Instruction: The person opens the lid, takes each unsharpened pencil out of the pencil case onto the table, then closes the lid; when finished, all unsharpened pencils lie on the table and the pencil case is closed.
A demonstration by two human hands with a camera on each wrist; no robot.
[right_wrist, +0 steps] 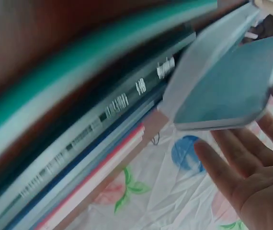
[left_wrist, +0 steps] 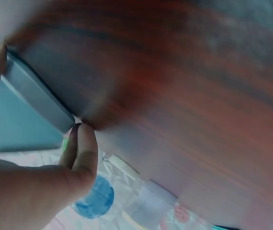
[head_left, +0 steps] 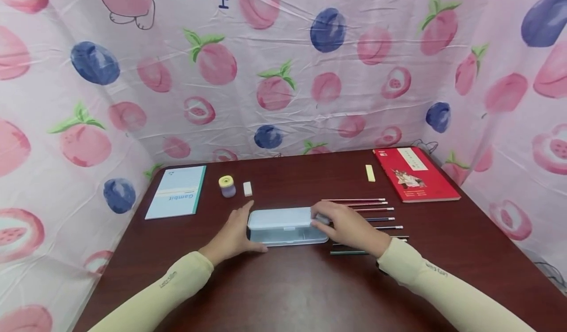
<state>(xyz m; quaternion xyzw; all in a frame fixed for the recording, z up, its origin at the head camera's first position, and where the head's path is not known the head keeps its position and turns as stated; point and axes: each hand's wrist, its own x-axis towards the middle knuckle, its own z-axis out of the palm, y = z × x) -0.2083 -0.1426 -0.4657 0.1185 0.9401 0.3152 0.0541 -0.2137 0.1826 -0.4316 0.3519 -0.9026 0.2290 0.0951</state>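
Observation:
A light blue pencil case (head_left: 283, 219) lies on the table with its lid (right_wrist: 227, 86) partly raised. My left hand (head_left: 232, 233) grips the case's left end, thumb at the front corner and fingers at the back, as the left wrist view shows too. At the right end my right hand (head_left: 338, 219) holds the lid, fingers over the top and thumb at the front edge. Several pencils (head_left: 383, 219) lie side by side to the right, partly hidden by the right hand and forearm. The right wrist view shows pencils (right_wrist: 103, 115) close up, blurred.
Behind the case stand a small yellow-topped purple container (head_left: 228, 187) and a white eraser (head_left: 247, 189). A pale blue notebook (head_left: 177, 192) lies at left, a yellow block (head_left: 370, 173) and red book (head_left: 416, 174) at right. Fruit-patterned cloth (head_left: 274, 51) hangs around the table.

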